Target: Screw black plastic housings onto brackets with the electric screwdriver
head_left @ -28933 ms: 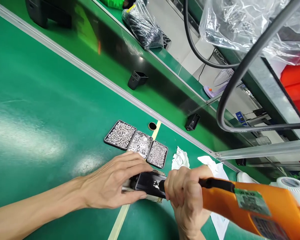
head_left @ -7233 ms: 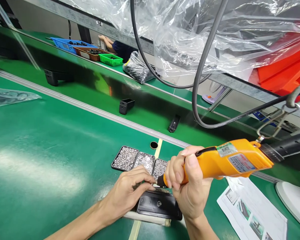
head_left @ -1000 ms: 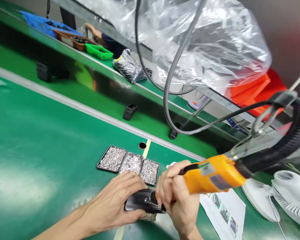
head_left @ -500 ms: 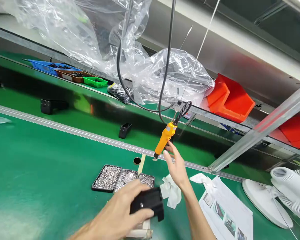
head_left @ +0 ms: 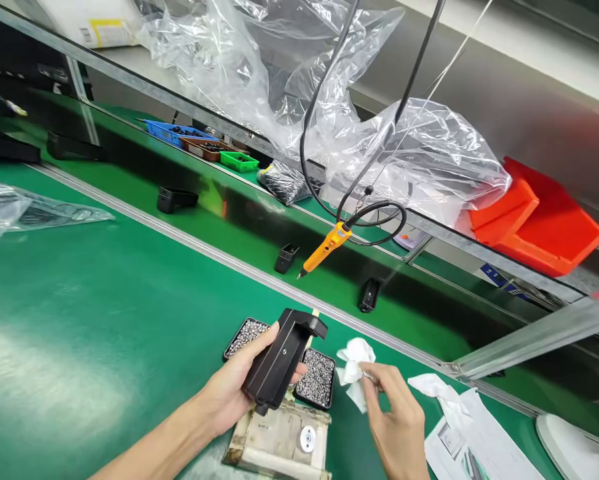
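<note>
My left hand (head_left: 234, 387) is wrapped round a black plastic housing (head_left: 279, 357), held tilted above the small parts trays. My right hand (head_left: 396, 413) pinches a crumpled white tissue (head_left: 356, 363) on the green table, right of the trays. One tray (head_left: 316, 378) of small metal parts lies just right of the housing; another (head_left: 248, 333) is partly covered by my left hand. Below the housing is a worn, taped block (head_left: 276, 440) with a round white disc (head_left: 308, 439). A yellow electric screwdriver (head_left: 326, 249) hangs above, touched by neither hand.
Black housings (head_left: 176, 199) stand behind the metal rail (head_left: 179, 233). Clear plastic bags and a red bin (head_left: 544, 220) sit on the shelf above. Printed sheets (head_left: 474, 433) and a white fan base (head_left: 574, 447) lie at the right. Black cables hang down over the middle.
My right hand has left the screwdriver and come down to the tissue, closing on it. The housing in my left hand has turned more upright. The view has shifted left.
</note>
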A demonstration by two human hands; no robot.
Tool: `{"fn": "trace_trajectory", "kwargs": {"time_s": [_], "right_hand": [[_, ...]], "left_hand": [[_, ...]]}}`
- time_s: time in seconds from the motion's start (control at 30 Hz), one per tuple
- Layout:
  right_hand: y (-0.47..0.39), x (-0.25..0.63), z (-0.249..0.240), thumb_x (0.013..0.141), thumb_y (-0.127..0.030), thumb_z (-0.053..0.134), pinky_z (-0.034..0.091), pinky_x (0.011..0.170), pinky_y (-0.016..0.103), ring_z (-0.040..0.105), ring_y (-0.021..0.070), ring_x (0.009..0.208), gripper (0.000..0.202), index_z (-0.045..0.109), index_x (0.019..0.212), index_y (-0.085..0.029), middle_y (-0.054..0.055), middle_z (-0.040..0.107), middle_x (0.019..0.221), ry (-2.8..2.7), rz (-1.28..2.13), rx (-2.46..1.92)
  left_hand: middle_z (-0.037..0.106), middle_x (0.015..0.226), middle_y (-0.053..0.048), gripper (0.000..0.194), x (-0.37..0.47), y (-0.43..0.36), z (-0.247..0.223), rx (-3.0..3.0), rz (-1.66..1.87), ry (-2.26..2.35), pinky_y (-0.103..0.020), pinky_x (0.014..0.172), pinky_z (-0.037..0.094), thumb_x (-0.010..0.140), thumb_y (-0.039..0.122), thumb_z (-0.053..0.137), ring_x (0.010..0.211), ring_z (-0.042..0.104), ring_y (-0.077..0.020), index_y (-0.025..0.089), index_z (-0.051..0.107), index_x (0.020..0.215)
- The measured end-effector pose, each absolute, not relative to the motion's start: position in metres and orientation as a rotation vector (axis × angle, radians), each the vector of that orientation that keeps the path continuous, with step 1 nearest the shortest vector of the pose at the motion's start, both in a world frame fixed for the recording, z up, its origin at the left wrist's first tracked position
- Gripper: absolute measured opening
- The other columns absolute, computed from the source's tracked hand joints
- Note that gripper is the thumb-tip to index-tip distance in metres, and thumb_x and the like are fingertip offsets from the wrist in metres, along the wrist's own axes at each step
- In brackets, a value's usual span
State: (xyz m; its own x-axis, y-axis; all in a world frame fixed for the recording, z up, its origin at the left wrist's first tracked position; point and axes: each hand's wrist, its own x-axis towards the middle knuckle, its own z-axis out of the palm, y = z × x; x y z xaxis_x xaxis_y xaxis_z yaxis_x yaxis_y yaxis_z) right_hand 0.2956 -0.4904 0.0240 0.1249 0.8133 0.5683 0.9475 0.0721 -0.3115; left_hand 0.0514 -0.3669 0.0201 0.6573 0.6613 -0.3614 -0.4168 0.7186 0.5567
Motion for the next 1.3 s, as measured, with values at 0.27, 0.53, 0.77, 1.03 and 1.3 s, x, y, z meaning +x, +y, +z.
{"fn": "trace_trajectory", "kwargs": {"time_s": [0.27, 0.53, 0.77, 1.03, 1.3], "right_hand": [[-0.451, 0.188, 0.044, 0.097, -0.005, 0.052, 0.058, 0.077, 0.036, 0.064, 0.0224, 0.092, 0.032, 0.062, 0.125, -0.015, 0.014, 0.068, 0.11, -1.952, -0.367, -1.34], [-0.444, 0.185, 0.031, 0.092, 0.001, 0.055, 0.052, 0.07, 0.034, 0.06, 0.0205, 0.082, 0.029, 0.066, 0.114, -0.014, 0.011, 0.068, 0.098, -1.905, -0.379, -1.291], [-0.446, 0.184, 0.032, 0.093, -0.001, 0.057, 0.051, 0.068, 0.033, 0.061, 0.0205, 0.079, 0.028, 0.065, 0.115, -0.016, 0.01, 0.07, 0.095, -1.844, -0.427, -1.347], [-0.447, 0.179, 0.034, 0.092, 0.0, 0.058, 0.052, 0.069, 0.032, 0.063, 0.0191, 0.08, 0.025, 0.067, 0.11, -0.015, 0.009, 0.07, 0.094, -1.839, -0.367, -1.312], [-0.443, 0.177, 0.029, 0.092, 0.0, 0.054, 0.052, 0.07, 0.031, 0.063, 0.0179, 0.079, 0.025, 0.068, 0.104, -0.018, 0.007, 0.07, 0.091, -1.769, -0.293, -1.307]], "left_hand": [[0.078, 0.099, -0.014, 0.036, 0.054, -0.371, 0.022, 0.305, 0.696, 0.587, -0.031, 0.073, 0.063, 0.098, 0.037, 0.068, 0.09, 0.076, -0.0261, 0.009, 0.073, 0.12], [0.077, 0.094, -0.01, 0.029, 0.054, -0.373, 0.018, 0.318, 0.752, 0.582, -0.027, 0.067, 0.059, 0.09, 0.037, 0.079, 0.078, 0.072, -0.0208, 0.011, 0.077, 0.104], [0.077, 0.092, -0.009, 0.031, 0.055, -0.376, 0.021, 0.399, 0.757, 0.552, -0.025, 0.067, 0.056, 0.091, 0.039, 0.078, 0.076, 0.07, -0.0188, 0.013, 0.076, 0.107], [0.076, 0.086, -0.008, 0.034, 0.056, -0.376, 0.021, 0.442, 0.786, 0.54, -0.026, 0.067, 0.056, 0.091, 0.042, 0.078, 0.075, 0.07, -0.0197, 0.012, 0.076, 0.106], [0.075, 0.087, -0.005, 0.035, 0.054, -0.377, 0.017, 0.444, 0.771, 0.574, -0.024, 0.065, 0.056, 0.088, 0.045, 0.08, 0.074, 0.069, -0.0168, 0.014, 0.076, 0.105]]}}
